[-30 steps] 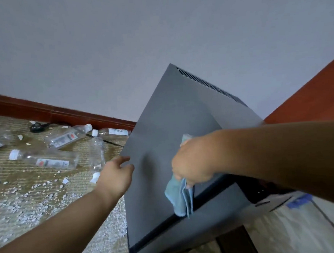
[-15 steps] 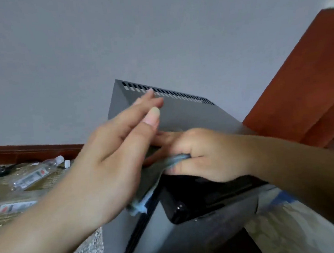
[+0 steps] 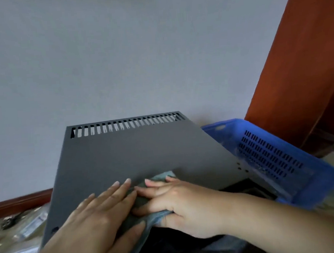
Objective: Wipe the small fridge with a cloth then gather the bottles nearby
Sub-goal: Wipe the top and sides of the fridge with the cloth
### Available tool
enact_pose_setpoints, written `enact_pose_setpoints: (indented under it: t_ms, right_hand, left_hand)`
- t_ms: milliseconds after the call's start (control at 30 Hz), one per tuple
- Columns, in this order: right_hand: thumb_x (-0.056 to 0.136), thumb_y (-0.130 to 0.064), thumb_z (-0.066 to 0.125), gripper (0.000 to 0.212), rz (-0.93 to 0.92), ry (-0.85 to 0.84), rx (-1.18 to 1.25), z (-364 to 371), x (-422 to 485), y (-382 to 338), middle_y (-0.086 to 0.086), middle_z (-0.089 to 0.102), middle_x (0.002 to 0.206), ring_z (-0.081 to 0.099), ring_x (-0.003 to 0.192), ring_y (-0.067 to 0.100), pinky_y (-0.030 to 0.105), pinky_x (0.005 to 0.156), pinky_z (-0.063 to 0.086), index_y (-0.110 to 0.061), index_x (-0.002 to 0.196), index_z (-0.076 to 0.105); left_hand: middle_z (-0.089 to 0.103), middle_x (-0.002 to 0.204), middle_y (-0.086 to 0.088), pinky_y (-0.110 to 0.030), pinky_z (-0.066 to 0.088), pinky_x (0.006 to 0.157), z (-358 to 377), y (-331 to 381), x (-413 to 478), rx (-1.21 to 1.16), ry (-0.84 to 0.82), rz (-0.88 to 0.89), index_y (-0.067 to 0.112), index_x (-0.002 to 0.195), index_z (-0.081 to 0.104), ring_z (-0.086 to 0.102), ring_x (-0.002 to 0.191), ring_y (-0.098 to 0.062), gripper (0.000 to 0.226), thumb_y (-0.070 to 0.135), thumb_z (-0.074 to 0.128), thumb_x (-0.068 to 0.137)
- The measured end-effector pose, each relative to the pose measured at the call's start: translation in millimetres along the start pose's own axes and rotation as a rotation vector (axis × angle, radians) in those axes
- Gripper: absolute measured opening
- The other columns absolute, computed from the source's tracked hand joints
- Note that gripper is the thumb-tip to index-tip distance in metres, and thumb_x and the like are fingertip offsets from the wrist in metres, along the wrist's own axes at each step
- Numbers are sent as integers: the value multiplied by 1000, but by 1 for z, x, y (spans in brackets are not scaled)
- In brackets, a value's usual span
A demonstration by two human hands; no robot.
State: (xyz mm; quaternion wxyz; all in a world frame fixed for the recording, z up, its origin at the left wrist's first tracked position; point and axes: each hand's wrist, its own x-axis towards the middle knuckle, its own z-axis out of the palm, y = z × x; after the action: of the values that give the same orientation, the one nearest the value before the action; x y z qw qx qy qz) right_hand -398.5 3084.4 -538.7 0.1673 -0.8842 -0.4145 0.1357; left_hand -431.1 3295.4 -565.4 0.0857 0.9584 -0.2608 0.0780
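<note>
Wiping fridge (image 3: 136, 154) top: right hand (image 3: 179, 206) clenched on cloth (image 3: 149, 218), near front edge; left hand (image 3: 101, 216) flat, fingers released, pressing cloth. Advice: keep cloth spread, stroke toward vents (image 3: 126, 124). Bottles (image 3: 33, 224) on floor, left.

A domestic room is indicated, apparently one in an untidy or unfinished state. A plain painted wall (image 3: 117, 50) is met at its foot by a dark red-brown wooden skirting board (image 3: 19, 203). Reddish-brown wooden joinery (image 3: 303, 57), possibly a door or cabinet, is seen at the right. The floor (image 3: 4, 242) is covered in a pale woven-looking material, on which blurred clear plastic bottles (image 3: 33, 224) are scattered. A small grey fridge (image 3: 136, 154) with a slotted vent is placed on the floor, and a blue perforated plastic basket (image 3: 273, 158) is set just beside it.
</note>
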Motion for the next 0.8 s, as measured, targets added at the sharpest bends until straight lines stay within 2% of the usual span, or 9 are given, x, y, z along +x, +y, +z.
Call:
enact_pose_setpoints:
  t_ms: [100,167,233,300,333,400,633,700,800]
  right_hand:
    - [99,-27,46,41,-7,15,-14,-15,-18,22,-7,19,158,7,146,7,29,116,3,-30,140,46]
    - [98,-26,47,42,24,-12,-33,-24,-29,36,-7,17,158,7,147,8,31,117,3,-30,140,44]
    - [98,-24,47,45,57,-29,-53,-31,-43,54,-7,15,159,4,147,8,32,117,2,-31,142,42]
    - [98,-22,47,47,76,-6,-44,-37,-56,72,-7,14,159,3,147,8,35,119,3,-31,144,39]
    - [99,-21,47,47,101,-13,-38,-41,-62,79,-7,13,159,3,147,8,36,119,3,-30,144,38]
    - [98,-21,47,47,143,-32,-32,-50,-72,94,-6,14,159,4,147,10,34,118,3,-29,144,38]
    - [97,-21,50,46,166,-4,40,-60,-89,145,-6,15,158,4,147,11,41,119,4,-28,142,40]
    - [97,-22,51,46,148,29,67,-58,-92,150,-6,16,158,4,147,12,43,119,4,-28,142,41]
    - [97,-21,51,46,123,67,56,-54,-96,150,-4,17,158,5,147,14,44,118,4,-28,142,42]
  left_hand:
    - [64,118,18,-18,43,85,1,26,18,69,-263,-97,31,109,70,61,108,-2,70,59,8,95]
    - [59,125,20,-17,26,103,-4,47,34,120,-298,-117,31,115,67,59,113,-5,70,58,6,95]
    - [32,148,19,-20,2,109,-15,69,52,102,-353,-116,31,139,43,32,138,-7,79,64,-6,88]
    - [-13,153,21,-27,-17,110,-9,86,76,-9,-299,-89,29,149,-2,-18,141,-4,96,69,-17,64]
    - [-21,152,20,-33,-19,110,-8,93,88,-11,-362,-92,28,148,-11,-28,136,-2,100,69,-19,57]
    - [-20,154,15,-40,-17,112,-3,105,112,40,-442,-79,24,148,-14,-27,134,0,103,73,-18,57]
    - [-17,157,4,-42,-12,114,18,126,166,187,-561,-71,18,148,-15,-12,144,-8,74,61,5,92]
    - [-18,157,5,-41,-12,114,20,127,168,178,-547,-74,19,148,-16,-14,143,-6,89,74,-8,78]
    - [-20,154,10,-37,-13,113,20,130,167,161,-528,-70,21,147,-18,-22,132,2,131,81,-40,32]
